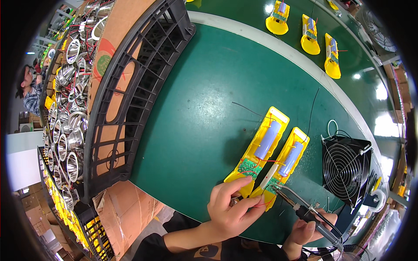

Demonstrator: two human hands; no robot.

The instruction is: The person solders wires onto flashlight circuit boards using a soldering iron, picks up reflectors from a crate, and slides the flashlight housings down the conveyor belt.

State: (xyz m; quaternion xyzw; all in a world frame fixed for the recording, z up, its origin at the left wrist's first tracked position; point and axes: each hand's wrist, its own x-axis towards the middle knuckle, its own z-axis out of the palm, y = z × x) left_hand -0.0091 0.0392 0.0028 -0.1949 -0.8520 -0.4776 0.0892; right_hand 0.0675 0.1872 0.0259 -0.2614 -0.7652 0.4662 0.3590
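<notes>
Two yellow plastic housings lie side by side on the green table, a left one (275, 116) and a right one (299, 134). Each holds a blue-purple battery cell (267, 140) and a small green circuit board (248, 167), with thin red and black wires. My left hand (233, 206) rests at their near ends, its fingers pinched on a thin red wire beside the right housing. In my right hand (312, 229) is a soldering iron (303, 212) with a curved metal tube along it; its tip meets the right housing's circuit board.
A black fan with a wire guard (345, 167) stands to the right. Black plastic crates (119, 93) and cardboard line the left, beside many silver reflector cups (74, 165). Several more yellow housings (310, 43) lie beyond a pale strip. A person (31, 93) is far left.
</notes>
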